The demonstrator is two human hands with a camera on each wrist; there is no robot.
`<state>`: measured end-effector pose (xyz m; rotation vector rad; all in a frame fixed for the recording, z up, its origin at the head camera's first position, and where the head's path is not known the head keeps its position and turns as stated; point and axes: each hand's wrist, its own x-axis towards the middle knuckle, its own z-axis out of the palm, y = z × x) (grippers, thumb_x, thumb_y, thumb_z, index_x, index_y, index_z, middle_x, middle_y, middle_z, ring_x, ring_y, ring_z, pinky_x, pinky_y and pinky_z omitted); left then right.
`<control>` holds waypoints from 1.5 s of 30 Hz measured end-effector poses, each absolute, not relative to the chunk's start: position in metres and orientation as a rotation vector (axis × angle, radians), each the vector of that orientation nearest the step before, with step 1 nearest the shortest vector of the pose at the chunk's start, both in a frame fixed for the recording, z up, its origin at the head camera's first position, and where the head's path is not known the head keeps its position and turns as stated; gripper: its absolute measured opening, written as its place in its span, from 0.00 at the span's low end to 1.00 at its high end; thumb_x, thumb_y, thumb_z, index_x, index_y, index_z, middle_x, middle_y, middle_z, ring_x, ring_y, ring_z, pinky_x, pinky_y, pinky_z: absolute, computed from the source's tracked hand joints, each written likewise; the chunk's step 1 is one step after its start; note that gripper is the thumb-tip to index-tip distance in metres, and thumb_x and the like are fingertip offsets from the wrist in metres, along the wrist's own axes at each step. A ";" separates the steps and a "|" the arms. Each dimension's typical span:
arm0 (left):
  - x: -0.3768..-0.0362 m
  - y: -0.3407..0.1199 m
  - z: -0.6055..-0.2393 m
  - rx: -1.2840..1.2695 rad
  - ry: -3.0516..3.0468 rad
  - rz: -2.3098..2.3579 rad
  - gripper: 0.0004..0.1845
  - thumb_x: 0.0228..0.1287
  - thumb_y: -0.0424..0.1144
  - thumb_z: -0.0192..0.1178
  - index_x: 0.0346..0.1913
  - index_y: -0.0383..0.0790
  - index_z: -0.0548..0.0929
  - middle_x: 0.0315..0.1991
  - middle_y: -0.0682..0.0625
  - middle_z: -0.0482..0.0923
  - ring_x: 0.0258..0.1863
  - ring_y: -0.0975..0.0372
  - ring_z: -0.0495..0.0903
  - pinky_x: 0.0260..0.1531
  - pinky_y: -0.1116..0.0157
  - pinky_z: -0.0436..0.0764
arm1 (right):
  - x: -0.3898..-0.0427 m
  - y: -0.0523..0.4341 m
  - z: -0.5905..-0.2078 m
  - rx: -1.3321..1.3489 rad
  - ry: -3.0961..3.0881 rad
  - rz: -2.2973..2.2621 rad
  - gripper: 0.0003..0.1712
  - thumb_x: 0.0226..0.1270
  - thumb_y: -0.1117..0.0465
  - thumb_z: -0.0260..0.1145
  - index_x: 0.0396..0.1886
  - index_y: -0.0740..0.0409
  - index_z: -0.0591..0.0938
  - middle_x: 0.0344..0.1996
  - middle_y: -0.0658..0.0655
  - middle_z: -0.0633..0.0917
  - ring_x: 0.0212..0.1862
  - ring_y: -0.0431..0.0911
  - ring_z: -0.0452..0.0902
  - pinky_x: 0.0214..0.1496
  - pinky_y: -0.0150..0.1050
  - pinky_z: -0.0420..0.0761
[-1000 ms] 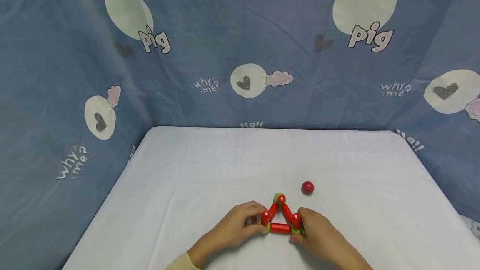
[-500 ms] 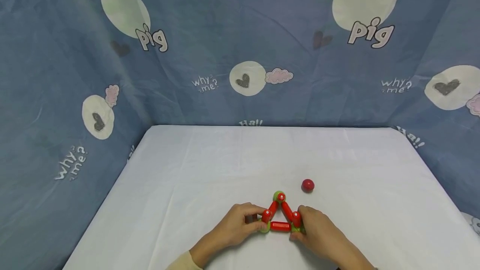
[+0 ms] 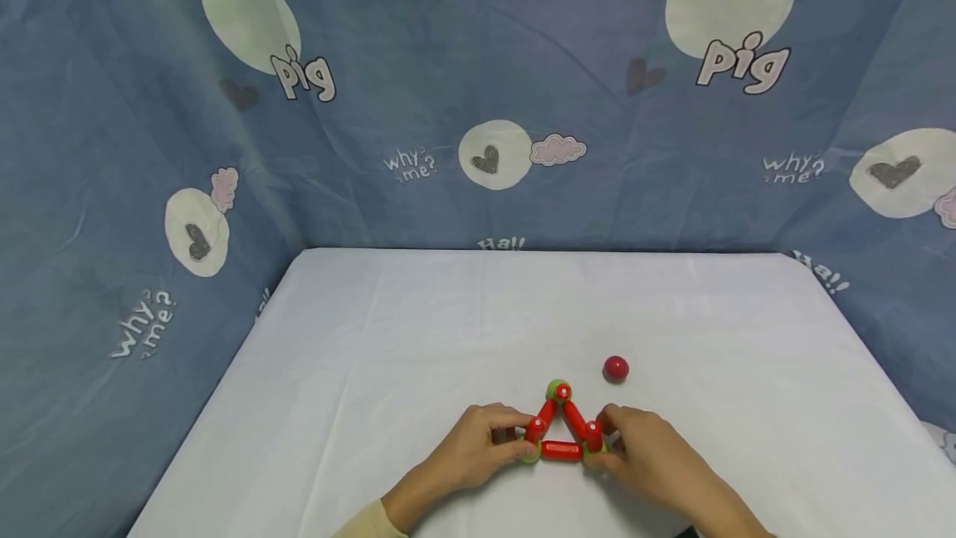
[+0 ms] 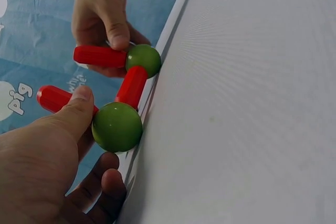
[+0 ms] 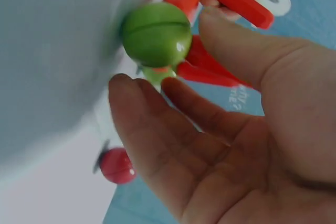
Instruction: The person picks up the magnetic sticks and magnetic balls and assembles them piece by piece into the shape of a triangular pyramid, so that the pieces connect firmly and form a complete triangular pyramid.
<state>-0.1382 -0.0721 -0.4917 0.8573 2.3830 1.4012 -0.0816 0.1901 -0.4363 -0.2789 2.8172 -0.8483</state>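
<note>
A triangle of red rods [image 3: 562,451] and green balls [image 4: 117,127] lies on the white table, with a short red rod standing up at each corner. My left hand [image 3: 481,442] pinches the upright red rod [image 4: 52,98] at the left corner; its thumb lies along that rod in the left wrist view. At the right corner, my right hand [image 3: 650,455] is spread beside the green ball [image 5: 157,35] and the upright rod [image 3: 593,436]. In the right wrist view its fingers are apart from the ball, and the thumb is close to the rod; contact cannot be told.
A loose red ball [image 3: 616,369] sits on the white table [image 3: 418,314] behind the right hand. The far corner of the triangle carries another green ball [image 3: 556,388] with an upright rod. A blue printed cloth [image 3: 373,90] hangs behind and at the sides.
My right hand has loosened from the right corner and drawn slightly to the right, its fingers spreading. The left hand keeps its hold, and the triangle has hardly moved.
</note>
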 end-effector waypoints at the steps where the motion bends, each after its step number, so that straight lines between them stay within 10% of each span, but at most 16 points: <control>1: -0.138 -0.072 -0.492 0.860 2.385 1.401 0.19 0.58 0.49 0.73 0.51 0.45 0.90 0.39 0.53 0.87 0.27 0.76 0.73 0.27 0.76 0.75 | -0.082 0.191 -0.436 -0.292 2.826 -0.859 0.17 0.52 0.52 0.82 0.36 0.49 0.82 0.29 0.42 0.84 0.32 0.35 0.79 0.34 0.30 0.80; 45: -0.139 -0.062 -0.491 0.880 2.406 1.423 0.17 0.59 0.50 0.73 0.48 0.47 0.91 0.40 0.57 0.87 0.28 0.75 0.72 0.29 0.75 0.75 | -0.083 0.183 -0.440 -0.394 2.954 -0.793 0.09 0.57 0.59 0.79 0.35 0.53 0.88 0.27 0.41 0.83 0.28 0.28 0.73 0.31 0.27 0.77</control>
